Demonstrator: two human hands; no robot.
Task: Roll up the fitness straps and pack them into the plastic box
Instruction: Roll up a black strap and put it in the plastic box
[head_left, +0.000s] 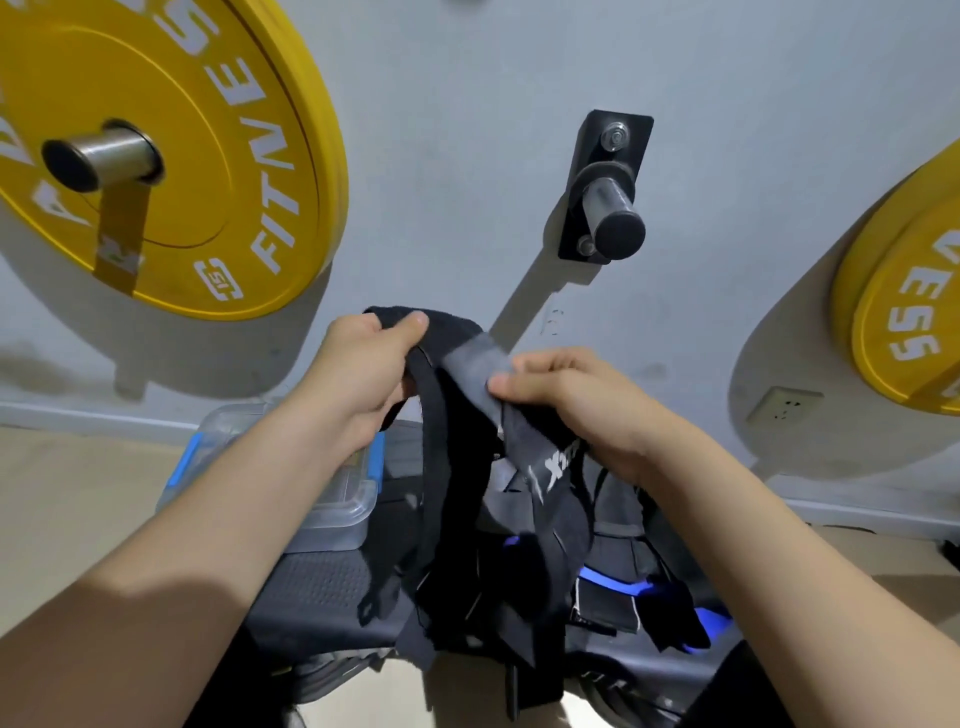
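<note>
Near field: a dark padded worktop (311, 587) is seen at the lower edge. A loose heap of further straps (670, 608), black with blue parts, lies on its right half, unrolled.

Mid field: one black fitness strap (444, 483) is held up above the worktop, and its tails hang down to the heap. Its upper black end is gripped by the left hand (363, 374), thumb on top and fingers (413, 321) curled round it. A grey patch of the same strap is pinched by the right hand (576, 405), between thumb and fingers. No roll has been formed yet.

Judgement on the step: the strap should be pulled flat and untwisted first. One end should then be turned tightly onto itself, with the edges kept aligned. The hanging tails should be kept clear of the heap, as snagging seems likely.

Left, partly hidden behind the left forearm: the clear plastic box (337, 512) with blue latches. Whether it rests on the worktop or just beyond it cannot be told.

Far field: a tan floor (78, 493) and a grey wall (467, 78). Yellow weight plates are hung on pegs at left (208, 156) and right (904, 322). Between them are an empty peg (613, 208) and, lower right, a socket (784, 410).
</note>
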